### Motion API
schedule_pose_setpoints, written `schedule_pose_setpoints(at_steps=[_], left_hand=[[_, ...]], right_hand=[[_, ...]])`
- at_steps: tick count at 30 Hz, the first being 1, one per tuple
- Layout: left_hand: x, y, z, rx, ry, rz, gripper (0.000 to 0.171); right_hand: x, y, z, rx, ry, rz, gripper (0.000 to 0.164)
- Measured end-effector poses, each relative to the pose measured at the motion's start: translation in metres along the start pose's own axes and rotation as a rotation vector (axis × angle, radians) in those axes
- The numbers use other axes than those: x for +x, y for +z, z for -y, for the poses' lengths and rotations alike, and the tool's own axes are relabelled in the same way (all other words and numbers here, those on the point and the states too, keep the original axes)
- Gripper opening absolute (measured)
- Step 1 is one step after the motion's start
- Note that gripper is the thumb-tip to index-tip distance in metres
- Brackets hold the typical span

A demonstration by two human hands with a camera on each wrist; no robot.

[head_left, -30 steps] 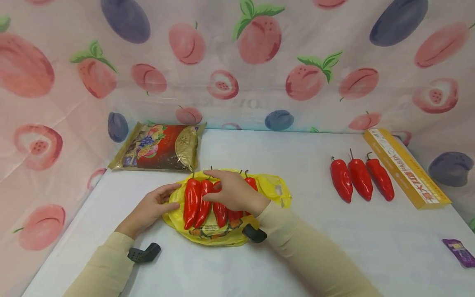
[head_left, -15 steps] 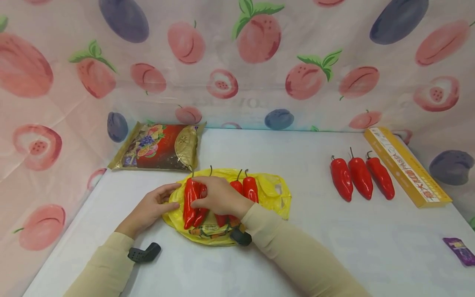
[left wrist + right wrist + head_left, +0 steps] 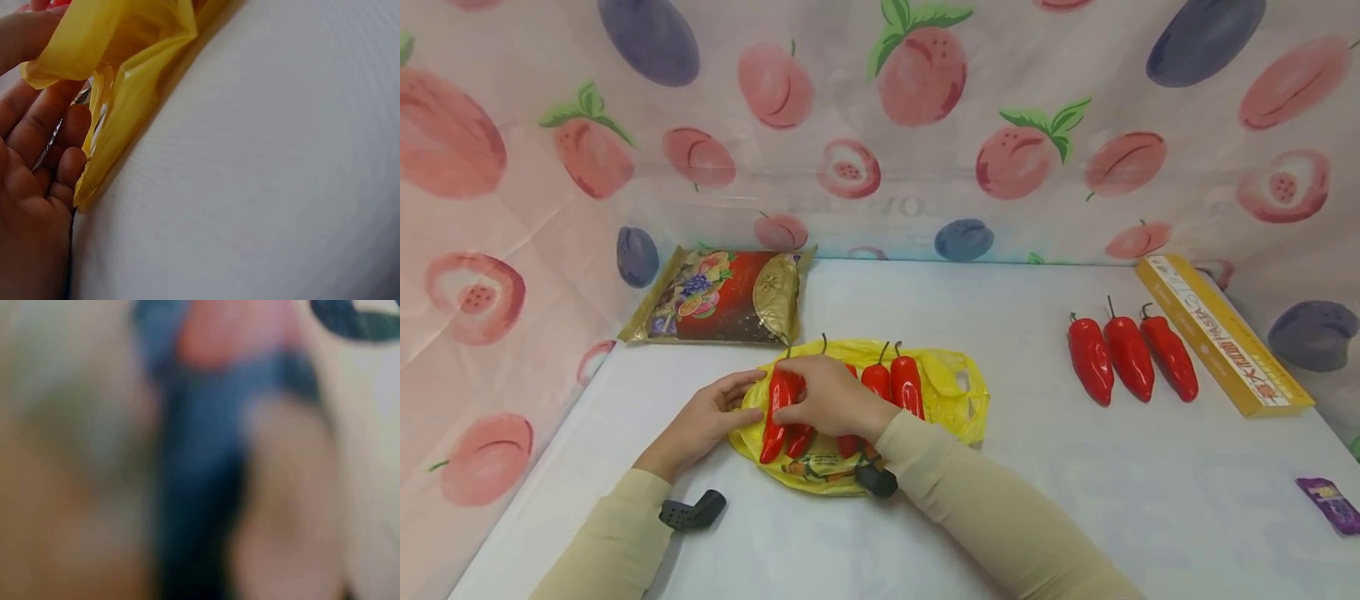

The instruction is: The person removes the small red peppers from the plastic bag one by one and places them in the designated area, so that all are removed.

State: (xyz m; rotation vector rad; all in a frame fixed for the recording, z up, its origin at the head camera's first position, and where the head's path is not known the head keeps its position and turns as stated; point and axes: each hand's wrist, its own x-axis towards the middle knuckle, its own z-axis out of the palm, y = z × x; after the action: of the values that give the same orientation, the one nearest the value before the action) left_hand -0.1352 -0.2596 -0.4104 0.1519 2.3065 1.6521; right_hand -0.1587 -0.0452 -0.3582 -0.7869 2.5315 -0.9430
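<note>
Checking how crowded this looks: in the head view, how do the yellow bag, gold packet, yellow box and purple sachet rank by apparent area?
1. Yellow bag, judged by outline; it's partly covered
2. Gold packet
3. Yellow box
4. Purple sachet, clearly smallest

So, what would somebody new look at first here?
Probably the long, shiny red peppers on the crinkled yellow plastic bag near the middle, with a bare right hand over some of them. Next, three more shiny red peppers on the right, beside a long yellow box. Behind everything stretches a pale pink sheet printed with big fruit.
</note>
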Motion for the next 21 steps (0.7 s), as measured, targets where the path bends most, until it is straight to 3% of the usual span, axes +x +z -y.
schedule_pose_setpoints(at_steps=[21], left_hand=[[-0.0003,-0.0005,0.0031,-0.025,0.028,0.025,0.057]], right_hand=[[0.0066,0.0064,0.0051,-0.035,-0.006,0.006,0.063]])
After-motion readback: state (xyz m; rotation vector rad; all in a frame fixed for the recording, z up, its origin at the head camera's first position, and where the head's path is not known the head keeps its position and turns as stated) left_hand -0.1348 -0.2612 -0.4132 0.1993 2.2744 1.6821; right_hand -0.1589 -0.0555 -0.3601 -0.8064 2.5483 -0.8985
